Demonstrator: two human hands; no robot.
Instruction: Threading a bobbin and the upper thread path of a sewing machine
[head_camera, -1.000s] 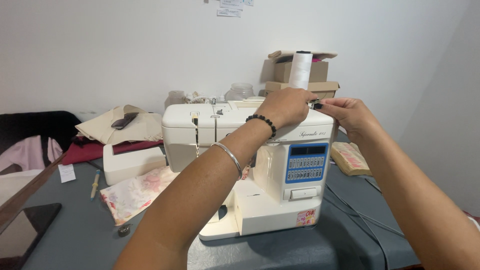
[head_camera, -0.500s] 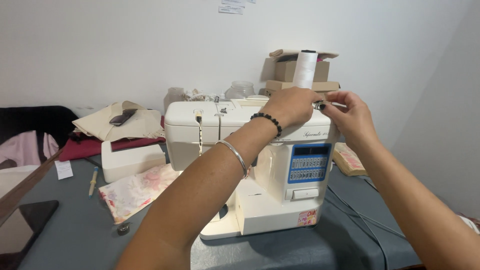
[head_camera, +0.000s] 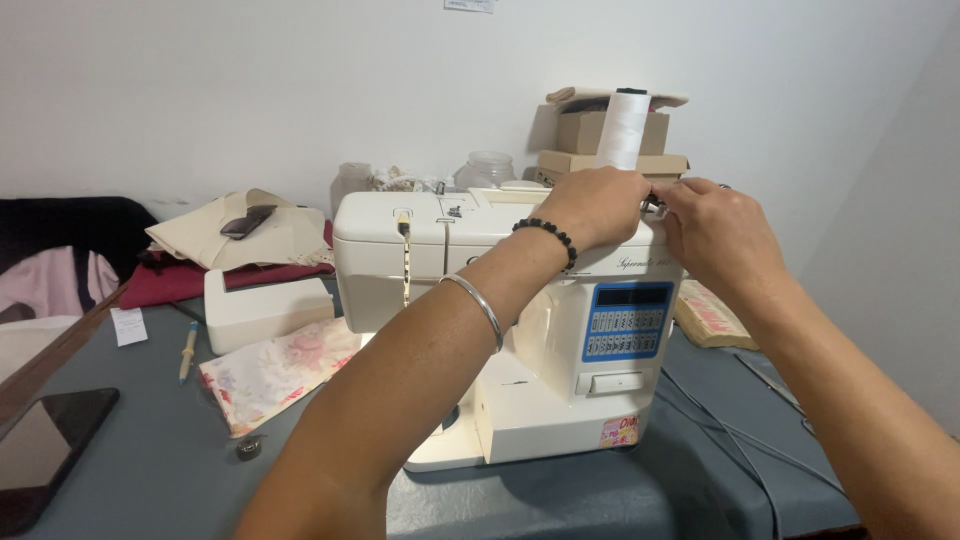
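Near edge: a dark tablet (head_camera: 40, 445) lies flat on the grey table (head_camera: 150, 480), left. Just beyond it, a small round bobbin (head_camera: 248, 447), a floral cloth (head_camera: 275, 370) and a pen (head_camera: 187, 350).

Centre: a cream sewing machine (head_camera: 500, 330) stands upright on the table, blue button panel facing the camera.

Both forearms reach over the machine to its top right corner. The left hand (head_camera: 598, 207) rests on the machine's top, fingers curled down; it wears a bead bracelet and a metal bangle. The right hand (head_camera: 715, 230) meets it, fingertips pinched together. A small metal part (head_camera: 652, 207) shows between the two hands, touching both; which hand actually grips it cannot be told.

A white thread spool (head_camera: 620, 130) stands upright just behind the left hand.

Far: two stacked cardboard boxes (head_camera: 600, 150) behind the spool, the upper one open-flapped, contents hidden. A glass jar (head_camera: 486, 170) stands at the wall; contents unclear.
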